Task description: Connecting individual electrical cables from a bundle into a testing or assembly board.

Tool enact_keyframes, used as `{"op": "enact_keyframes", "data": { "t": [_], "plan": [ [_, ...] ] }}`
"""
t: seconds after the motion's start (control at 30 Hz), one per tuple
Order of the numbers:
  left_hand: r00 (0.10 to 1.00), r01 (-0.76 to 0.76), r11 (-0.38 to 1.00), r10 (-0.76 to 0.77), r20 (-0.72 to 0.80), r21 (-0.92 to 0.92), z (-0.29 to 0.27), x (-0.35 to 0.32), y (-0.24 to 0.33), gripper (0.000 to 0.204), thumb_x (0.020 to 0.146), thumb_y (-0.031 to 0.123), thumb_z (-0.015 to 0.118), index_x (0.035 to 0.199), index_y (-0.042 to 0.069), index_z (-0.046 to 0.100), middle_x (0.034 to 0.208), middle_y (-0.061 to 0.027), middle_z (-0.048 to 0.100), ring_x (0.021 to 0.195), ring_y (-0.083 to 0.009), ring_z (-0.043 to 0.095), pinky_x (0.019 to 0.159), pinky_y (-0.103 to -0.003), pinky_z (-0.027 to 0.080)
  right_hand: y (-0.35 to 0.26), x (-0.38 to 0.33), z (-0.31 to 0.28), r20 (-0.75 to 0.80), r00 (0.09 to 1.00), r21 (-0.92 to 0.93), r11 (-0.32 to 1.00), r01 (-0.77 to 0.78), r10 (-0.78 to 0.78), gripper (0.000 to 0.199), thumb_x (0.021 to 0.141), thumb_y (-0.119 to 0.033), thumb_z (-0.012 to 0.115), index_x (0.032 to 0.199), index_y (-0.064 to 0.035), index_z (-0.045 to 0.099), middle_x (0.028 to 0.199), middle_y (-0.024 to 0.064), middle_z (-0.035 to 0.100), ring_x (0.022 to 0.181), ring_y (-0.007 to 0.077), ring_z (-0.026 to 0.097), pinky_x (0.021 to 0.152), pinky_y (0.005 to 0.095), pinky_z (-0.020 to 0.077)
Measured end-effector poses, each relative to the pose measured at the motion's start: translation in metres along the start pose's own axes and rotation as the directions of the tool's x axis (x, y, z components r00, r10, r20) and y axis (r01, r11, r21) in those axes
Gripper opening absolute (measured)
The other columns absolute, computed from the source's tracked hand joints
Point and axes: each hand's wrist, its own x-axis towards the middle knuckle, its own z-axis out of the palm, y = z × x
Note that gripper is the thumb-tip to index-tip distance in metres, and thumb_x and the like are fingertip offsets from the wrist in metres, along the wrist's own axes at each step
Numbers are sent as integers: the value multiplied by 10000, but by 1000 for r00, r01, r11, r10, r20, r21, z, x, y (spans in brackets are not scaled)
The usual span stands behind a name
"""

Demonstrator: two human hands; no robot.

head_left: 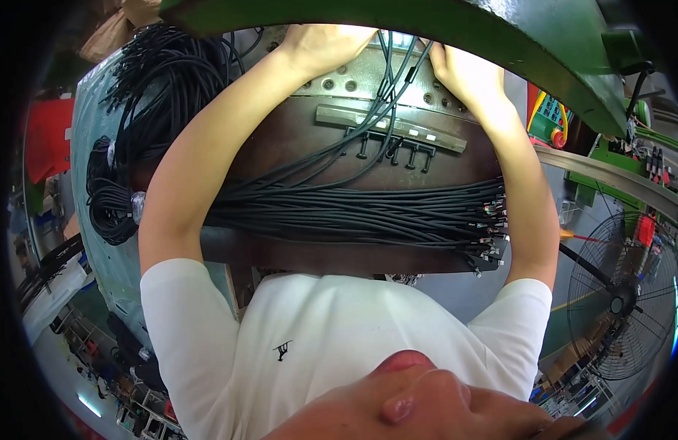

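Observation:
My left hand (328,48) reaches to the far side of the work surface, its fingers curled inward and their tips hidden by the green machine frame. Opposite it, my right hand (465,70) is bent inward beside the black cables (387,88), its fingertips also covered by the frame. What either hand grips does not show. These few cables rise between my hands toward a brightly lit metal plate (339,82). Below them, a thick bundle of black cables (354,213) lies across the brown surface, its small metal-tipped ends (493,213) at the right.
A grey metal bar (390,126) with dark pegs lies under the raised cables. The green machine frame (529,37) arches over my hands. More coiled black cables (170,88) lie at left. A control box with a red button (558,137) and a fan (623,301) stand at right.

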Motion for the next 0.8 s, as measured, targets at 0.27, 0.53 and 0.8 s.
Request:
{"op": "enact_keyframes", "data": {
  "t": [0.27,0.53,0.8],
  "plan": [
    [862,-207,907,346,-370,366,22,-5,-48,270,853,265,627,1006,48,672,921,-125,682,832,-285,653,725,-380,521,22,-13,5,-49,999,45,999,11,-9,199,825,-211,624,906,-42,692,823,141,675,732,313,638,674,408,511],
    [910,48,900,140,-391,434,18,-5,-26,358,838,371,649,934,28,689,840,-135,680,734,-311,646,664,-400,521,9,-10,1,-133,983,118,987,-109,124,224,805,-263,697,824,-39,692,690,129,647,605,307,617,548,371,495],
    [963,-15,892,134,-234,451,6,-11,-35,168,817,167,615,923,51,674,866,-133,674,758,-292,641,685,-386,513,16,-10,4,168,956,258,926,-277,240,295,837,-322,649,940,-48,692,867,147,680,774,311,643,691,396,510]
  ]
}}
